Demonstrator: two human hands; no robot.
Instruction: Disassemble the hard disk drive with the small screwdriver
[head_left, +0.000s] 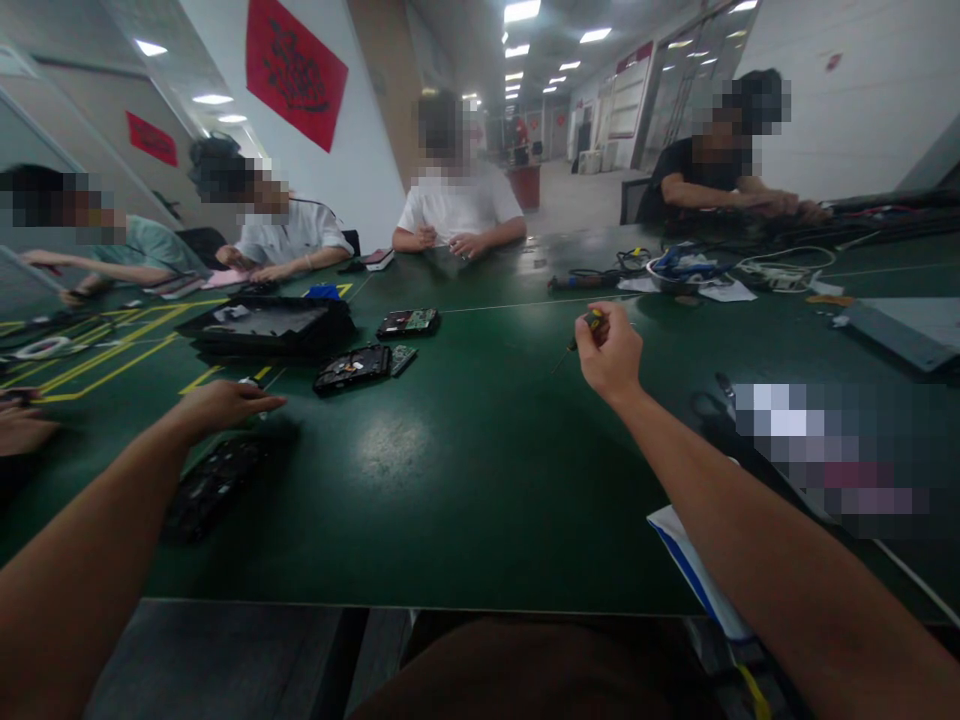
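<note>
My right hand [613,352] is raised over the green table, its fingers wrapped around a screwdriver [595,318] with a yellow and black handle. The thin shaft points down to the left. On the other side, my left hand [221,405] is closed above a black device housing [217,488], thumb and fingers together. Something small and pale shows at its fingertips, too unclear to name. Beyond it lie an opened black drive-like part [352,370], a small circuit board [403,360] and a hard drive with a green board [407,322].
A black tray [270,325] stands back left. Bundled cables [686,262] and a grey metal case [900,335] are at the right. A blue-white packet [694,560] lies under my right forearm. Several people sit around the table; another person's hand [26,425] shows at the left edge.
</note>
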